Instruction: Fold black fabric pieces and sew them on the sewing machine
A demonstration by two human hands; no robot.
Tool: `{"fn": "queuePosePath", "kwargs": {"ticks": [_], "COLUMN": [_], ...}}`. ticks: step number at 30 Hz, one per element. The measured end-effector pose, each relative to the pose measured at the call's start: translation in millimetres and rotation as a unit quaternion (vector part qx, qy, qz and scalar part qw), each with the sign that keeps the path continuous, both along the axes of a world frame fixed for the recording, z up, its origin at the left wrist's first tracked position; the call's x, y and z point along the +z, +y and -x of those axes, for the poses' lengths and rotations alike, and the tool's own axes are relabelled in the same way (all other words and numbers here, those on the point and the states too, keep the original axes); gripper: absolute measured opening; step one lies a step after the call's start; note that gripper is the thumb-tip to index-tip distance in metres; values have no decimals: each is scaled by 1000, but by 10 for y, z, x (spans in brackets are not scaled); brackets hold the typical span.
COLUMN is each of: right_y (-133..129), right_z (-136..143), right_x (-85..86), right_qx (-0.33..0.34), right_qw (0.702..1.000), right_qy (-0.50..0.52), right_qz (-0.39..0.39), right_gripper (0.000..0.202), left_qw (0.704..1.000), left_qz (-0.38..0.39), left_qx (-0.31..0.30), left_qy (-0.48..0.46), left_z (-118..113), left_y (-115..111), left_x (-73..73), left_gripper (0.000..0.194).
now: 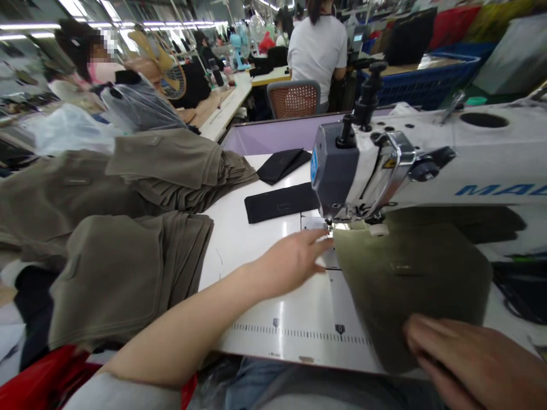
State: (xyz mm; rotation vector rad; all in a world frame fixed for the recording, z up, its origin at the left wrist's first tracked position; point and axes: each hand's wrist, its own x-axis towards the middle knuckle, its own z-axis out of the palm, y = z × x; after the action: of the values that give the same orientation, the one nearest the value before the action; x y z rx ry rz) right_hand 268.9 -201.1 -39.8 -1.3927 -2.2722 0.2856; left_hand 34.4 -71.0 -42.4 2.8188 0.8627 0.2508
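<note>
An olive fabric panel (pixel 427 273) with a small slit-like mark lies under the head of a white sewing machine (pixel 491 154). My left hand (pixel 299 259) is just left of the needle area, its fingers apart and pointing at the panel's left edge, with nothing held. My right hand (pixel 465 353) rests on the lower right part of the panel; its fingers are close together and blurred. To the left of the machine head lie a black fabric strip (pixel 282 204) and folded black pieces (pixel 284 165).
Stacks of olive panels (pixel 115 273) cover the left side, with another pile (pixel 171 159) behind. A ruler scale marks the table's front edge. Beyond stand a chair (pixel 294 99), a blue crate (pixel 410 85) and a seated person in white (pixel 318 51). Another person is at upper left.
</note>
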Motion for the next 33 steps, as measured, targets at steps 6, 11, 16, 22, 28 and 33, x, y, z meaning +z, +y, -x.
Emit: {"fn": "queuePosePath", "kwargs": {"ticks": [6,11,16,22,28,33], "right_y": [-65,-244,-70,195,146,225], "right_z": [469,18,-81,247,279,274], "right_x": [217,-89,-376,-462,-523,-525], "right_qx": [99,59,-46,-255,-289,-286], "right_qw": [965,966,969,939,934,945], "right_qy": [-22,3,73,158,157,115], "right_qz": [243,250,231,168,141,114], "right_gripper": [20,73,42,30,45,28], "left_qw": [979,982,921,878,905,926], "left_qz": [65,170,226,253,154,48], "left_qx": [-188,-7,263,324,293,272], "left_qy": [-35,-87,-177,-243,-268,-256], "left_z": [-1,467,706,600,574,543], "left_y": [-756,-835,-793,-721,-698,-703], "left_x": [-54,-157,-196,-377,-474,-473], "left_gripper": [27,24,38,32,39,21]}}
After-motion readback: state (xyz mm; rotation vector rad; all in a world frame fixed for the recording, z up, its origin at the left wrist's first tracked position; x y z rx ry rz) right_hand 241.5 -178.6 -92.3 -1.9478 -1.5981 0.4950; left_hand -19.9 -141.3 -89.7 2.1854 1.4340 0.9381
